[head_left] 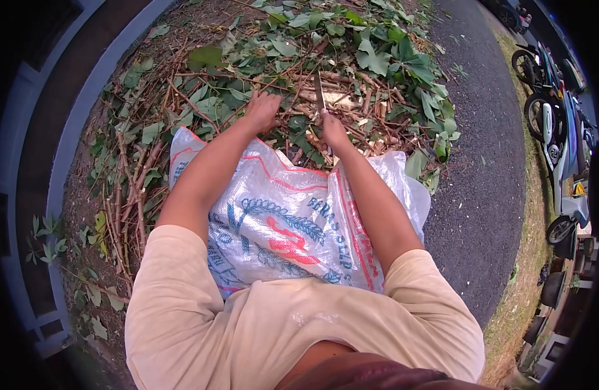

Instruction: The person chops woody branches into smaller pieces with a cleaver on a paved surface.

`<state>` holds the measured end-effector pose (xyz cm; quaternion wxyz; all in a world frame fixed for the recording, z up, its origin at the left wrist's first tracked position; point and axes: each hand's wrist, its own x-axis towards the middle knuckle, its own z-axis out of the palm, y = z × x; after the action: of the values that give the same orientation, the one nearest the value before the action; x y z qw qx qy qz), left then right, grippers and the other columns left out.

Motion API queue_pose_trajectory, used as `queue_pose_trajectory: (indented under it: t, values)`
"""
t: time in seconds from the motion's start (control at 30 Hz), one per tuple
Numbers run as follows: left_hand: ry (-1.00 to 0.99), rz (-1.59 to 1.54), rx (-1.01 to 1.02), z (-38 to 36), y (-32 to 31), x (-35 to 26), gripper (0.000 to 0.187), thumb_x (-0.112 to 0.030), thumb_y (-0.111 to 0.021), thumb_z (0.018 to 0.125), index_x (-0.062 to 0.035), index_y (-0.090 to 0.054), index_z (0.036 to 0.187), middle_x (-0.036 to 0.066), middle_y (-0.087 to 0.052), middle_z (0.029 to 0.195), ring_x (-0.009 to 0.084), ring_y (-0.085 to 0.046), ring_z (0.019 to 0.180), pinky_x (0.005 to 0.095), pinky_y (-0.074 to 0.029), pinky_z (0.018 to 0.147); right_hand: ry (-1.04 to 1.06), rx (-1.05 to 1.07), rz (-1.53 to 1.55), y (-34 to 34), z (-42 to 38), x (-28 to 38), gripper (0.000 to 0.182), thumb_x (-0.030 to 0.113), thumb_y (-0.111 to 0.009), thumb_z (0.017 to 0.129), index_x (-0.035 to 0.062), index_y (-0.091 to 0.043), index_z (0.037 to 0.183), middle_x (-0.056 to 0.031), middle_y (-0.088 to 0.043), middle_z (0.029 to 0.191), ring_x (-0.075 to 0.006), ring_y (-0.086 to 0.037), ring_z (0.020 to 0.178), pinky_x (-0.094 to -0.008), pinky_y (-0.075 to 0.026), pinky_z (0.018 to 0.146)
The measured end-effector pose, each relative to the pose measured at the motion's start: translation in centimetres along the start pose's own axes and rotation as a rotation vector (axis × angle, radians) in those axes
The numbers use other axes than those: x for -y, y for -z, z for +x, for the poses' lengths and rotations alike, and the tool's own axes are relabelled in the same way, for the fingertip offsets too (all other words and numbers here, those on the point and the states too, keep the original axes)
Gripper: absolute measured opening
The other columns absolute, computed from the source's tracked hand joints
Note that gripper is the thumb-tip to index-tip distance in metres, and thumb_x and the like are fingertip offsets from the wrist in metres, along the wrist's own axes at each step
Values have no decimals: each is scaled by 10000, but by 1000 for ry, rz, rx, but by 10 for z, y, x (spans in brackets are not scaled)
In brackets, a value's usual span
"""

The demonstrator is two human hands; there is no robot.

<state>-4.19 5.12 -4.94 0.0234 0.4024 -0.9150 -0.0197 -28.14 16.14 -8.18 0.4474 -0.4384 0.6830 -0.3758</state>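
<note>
My right hand [334,132] is closed around the handle of a knife [319,91], whose narrow blade points away from me. Just beyond the blade lies a pale, scarred piece of wood [338,99] among short cut pieces of stem [376,104]. To the left, my left hand [264,112] has its fingers curled at a thin branch [273,82] in the pile; the fingertips are partly hidden. A printed white plastic sack [280,221] covers my lap, under both forearms.
A heap of green leaves [374,58] and twigs spreads ahead. Long bare stems [134,188] lie at the left. An asphalt strip [475,162] runs along the right, with parked motorcycles [554,140] past a grassy edge. A blue-grey wall edge [72,110] stands at far left.
</note>
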Motion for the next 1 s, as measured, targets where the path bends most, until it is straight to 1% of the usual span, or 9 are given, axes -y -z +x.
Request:
queue_pose_trajectory:
  t: [0.07, 0.2, 0.4, 0.47, 0.5, 0.53, 0.63, 0.87, 1.0]
  values:
    - [55, 22, 98, -4, 1, -2, 644, -278, -901, 748, -71, -578, 1266, 113, -662, 1231, 320, -575, 1222, 501, -365, 1067, -127, 46, 139, -1, -4, 5, 556, 516, -413, 1103, 5, -621, 1039, -45, -489, 621, -191, -488, 489, -367, -418, 484]
    - [38, -3, -18, 1, -7, 0, 592, -274, -911, 714, -70, -590, 1167, 114, -659, 1203, 338, -576, 1213, 562, -365, 1095, 151, -99, -41, 5, 4, 11, 501, 501, -408, 1114, 38, -591, 1056, 9, -446, 644, -114, -447, 519, -307, -360, 459]
    - [23, -34, 15, -6, -8, -1, 582, -254, -901, 727, -67, -586, 1179, 122, -660, 1217, 350, -572, 1231, 584, -353, 1116, 582, -256, 337, 10, -42, 82, 442, 422, -404, 1127, 29, -583, 1036, -4, -463, 622, -118, -463, 537, -298, -377, 517]
    - [32, -39, 32, -3, -3, -1, 598, -255, -902, 727, -62, -586, 1197, 123, -663, 1230, 351, -571, 1242, 587, -350, 1122, 384, -253, 65, -5, -18, 29, 493, 466, -392, 1122, 16, -580, 1046, -25, -482, 625, -164, -475, 515, -321, -388, 502]
    - [28, -34, 30, -4, -4, -3, 598, -255, -902, 727, -62, -586, 1197, 123, -663, 1230, 351, -571, 1242, 587, -350, 1122, -160, 47, 269, -5, 1, 6, 532, 503, -386, 1114, 15, -588, 1048, -45, -485, 626, -199, -475, 498, -346, -402, 483]
    - [41, 2, 29, -6, -7, -6, 626, -289, -909, 723, -74, -596, 1221, 105, -674, 1227, 322, -581, 1234, 525, -359, 1089, -379, 92, 459, 1, -9, 15, 469, 530, -408, 1102, 85, -549, 1051, -18, -453, 652, -139, -410, 494, -300, -359, 465]
    - [42, 59, 23, 1, 2, 0, 656, -325, -918, 714, -83, -609, 1240, 86, -687, 1220, 292, -593, 1222, 464, -370, 1058, -432, 144, 507, 12, -4, 30, 470, 529, -421, 1098, 80, -560, 1076, -12, -460, 665, -133, -411, 495, -297, -347, 454]
    - [23, -85, -116, 5, -3, 5, 627, -279, -886, 764, -69, -585, 1273, 136, -660, 1251, 348, -562, 1257, 548, -344, 1112, 268, -144, 245, 16, -44, 93, 410, 400, -426, 1130, 35, -571, 1016, 5, -477, 636, -133, -448, 521, -343, -370, 496]
    - [97, -162, -179, 7, 6, 4, 498, -282, -897, 757, -90, -570, 1080, 124, -659, 1154, 342, -578, 1202, 528, -364, 1055, 543, -290, 63, 8, -53, 89, 379, 380, -419, 1128, 31, -541, 1046, -109, -532, 644, -257, -530, 559, -446, -408, 573]
